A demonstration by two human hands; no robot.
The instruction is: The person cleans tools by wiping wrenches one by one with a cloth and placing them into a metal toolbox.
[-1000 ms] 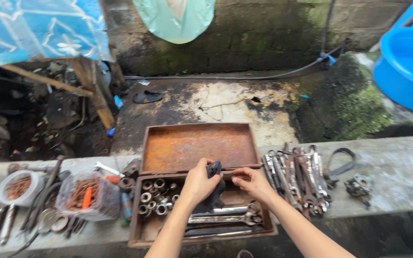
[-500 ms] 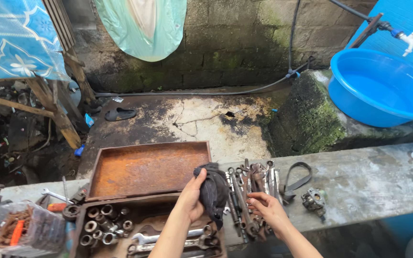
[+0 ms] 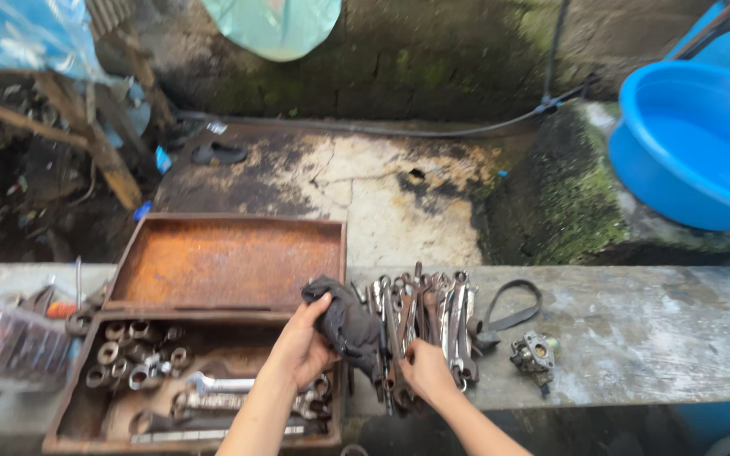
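My left hand (image 3: 299, 346) grips a dark greasy rag (image 3: 350, 323) and holds it up over the right edge of the rusty metal toolbox (image 3: 213, 338). My right hand (image 3: 426, 371) rests on a pile of several wrenches (image 3: 428, 317) lying on the concrete ledge (image 3: 635, 338), its fingers curled around one wrench near the ledge's front edge. The toolbox's rusty lid (image 3: 226, 262) lies open and bare. The box's lower tray holds several sockets (image 3: 133, 359) and more wrenches (image 3: 230, 393).
A small metal carburettor (image 3: 534, 352) and a dark strap loop (image 3: 513, 308) lie right of the wrenches. A clear container of small parts (image 3: 19, 350) stands at the left. A blue basin (image 3: 690, 143) sits at the upper right. Wet cracked ground lies beyond.
The view swung right. My left hand lifted the rag out of the toolbox toward the wrench pile, and my right hand moved from the toolbox onto the wrenches.
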